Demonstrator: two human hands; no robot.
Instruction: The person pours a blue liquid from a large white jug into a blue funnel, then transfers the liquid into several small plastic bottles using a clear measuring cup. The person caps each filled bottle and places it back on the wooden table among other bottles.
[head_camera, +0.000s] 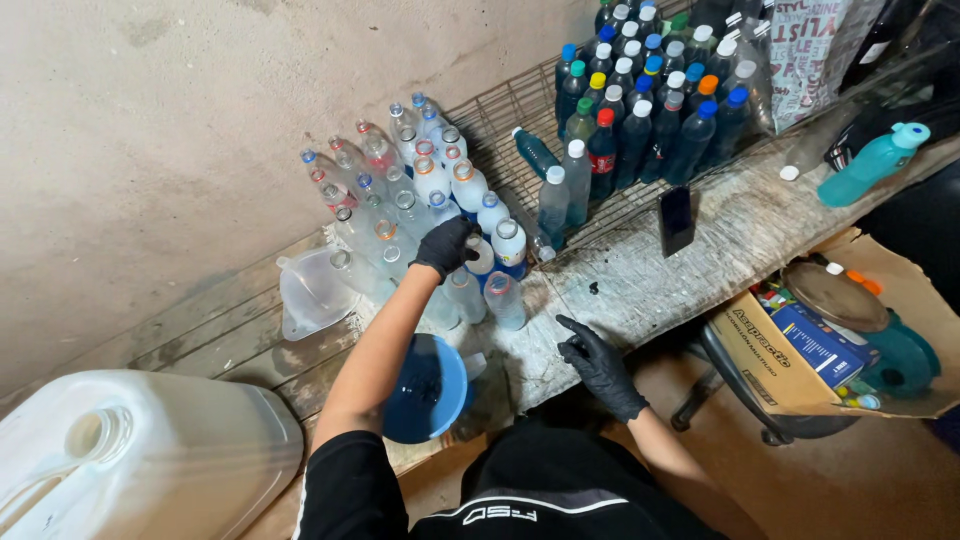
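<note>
Left hand (445, 246), black-gloved, closed over cap of clear bottle (480, 258) among empty bottles at frame centre. Right hand (598, 362) holds nothing, fingers spread on counter (700, 262), lower centre. Blue bowl (425, 390) below left forearm.

The scene is lit moderately and evenly from above, with the pale wall (200, 130) rendered brightest. The right side and lower right corner are left in deep shadow, where detail is lost. Small highlights are thrown on the clear empty bottles (420, 190) and on the white jerrycan (140, 450). Soft shadows are cast under the forearm onto the worktop (620, 280). Straight edges are bent by wide-angle distortion toward the borders. Focus is held well centrally; the corners are slightly softened.
</note>
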